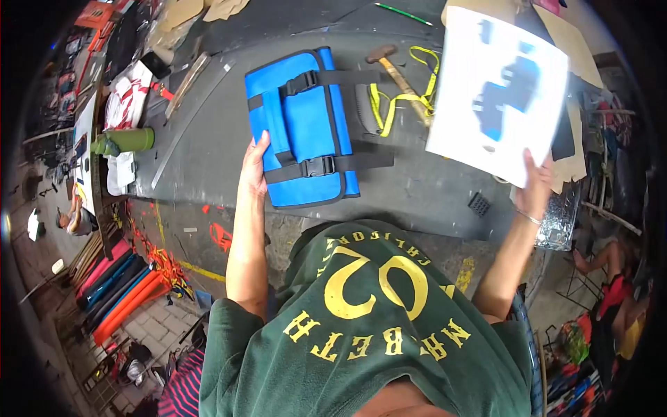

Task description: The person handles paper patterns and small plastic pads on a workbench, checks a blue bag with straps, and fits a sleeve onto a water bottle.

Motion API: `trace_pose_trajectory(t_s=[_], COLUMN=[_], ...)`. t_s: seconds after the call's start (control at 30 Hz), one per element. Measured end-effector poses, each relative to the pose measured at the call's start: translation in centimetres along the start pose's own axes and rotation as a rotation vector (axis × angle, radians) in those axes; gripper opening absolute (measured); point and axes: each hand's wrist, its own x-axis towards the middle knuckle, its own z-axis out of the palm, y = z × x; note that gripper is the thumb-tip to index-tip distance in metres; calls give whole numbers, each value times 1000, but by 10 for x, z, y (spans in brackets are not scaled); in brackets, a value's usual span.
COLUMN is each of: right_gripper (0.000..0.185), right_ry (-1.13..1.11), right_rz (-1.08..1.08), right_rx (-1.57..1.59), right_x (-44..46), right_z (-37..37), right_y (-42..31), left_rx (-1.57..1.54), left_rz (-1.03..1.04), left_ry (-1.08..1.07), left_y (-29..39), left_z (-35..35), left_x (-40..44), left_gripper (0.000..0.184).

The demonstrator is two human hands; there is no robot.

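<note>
My left hand (256, 165) grips the near left edge of a blue folded bag (313, 128), thumb on top and fingers hidden beneath. Black webbing straps with two side-release buckles cross the bag, and a blue handle runs along its front. In my right hand (535, 187), a white printed sheet (455, 104) is pinched by its lower corner, showing blurred blue and black pictures. A hammer (403, 80) with a wooden handle lies between bag and sheet, beside a yellow strap (389, 111).
The dark worktable (215, 139) carries a green pencil (403, 14), a clear ruler (187, 128), a green bottle (128, 141) and a small black block (479, 203). Cardboard (570, 42) lies at the right. Rolls of coloured fabric (128, 299) stand at lower left. Other people appear at both sides.
</note>
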Motion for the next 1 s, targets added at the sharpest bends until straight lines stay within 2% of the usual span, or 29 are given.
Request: trace_pose_trajectory(t_s=[0.07,0.17,0.33,0.4,0.43,0.47,0.5,0.57,0.63,0.67,0.73,0.77,0.8,0.83,0.87,0.9,1.0], right_gripper=[26,23,20,22,22,22,23,23,25,23,24,36,39,43,44,40,43], right_ry=[-72,-108,-168,-203,-205,-205,-190,-186,-180,-178,-187,-93,-64,-20,-56,3,-123], right_rz=[25,97,146,216,230,246,259,274,308,280,377,315,390,463,551,597,542], right_rx=[54,92,117,92,71,50,-3,-109,-187,-149,-420,-526,-318,-113,-67,-121,-206], right_x=[-26,-75,-159,-184,-194,-204,-213,-229,-239,-241,-233,-237,-229,-221,-218,-221,-218], right_z=[64,153,274,310,325,336,345,355,365,367,360,370,356,342,344,354,359], right_y=[30,65,118,139,151,163,174,192,195,201,202,178,202,227,209,188,178], left_rx=[-68,-284,-408,-361,-103,-259,-402,-283,-18,-20,71,190,309,641,695,705,767], left_rz=[41,21,67,129,203,165,23,-1,9,-84,-10,-38,-66,43,-22,22,74], left_ry=[3,67,-31,-131,96,-115,-420,-333,31,2,-203,-177,-147,-146,-228,-207,-196], left_y=[11,26,74,97,109,115,134,137,133,141,111,98,85,52,52,40,37], left_z=[-19,-64,-121,-138,-150,-165,-167,-185,-181,-155,-157,-146,-141,-154,-156,-162,-169], left_x=[-9,-17,-20,-16,-11,1,1,12,12,1,23,30,40,67,64,69,74], left_gripper=[50,62,56,60,62,63,63,58,53,55,64,67,71,73,73,70,63])
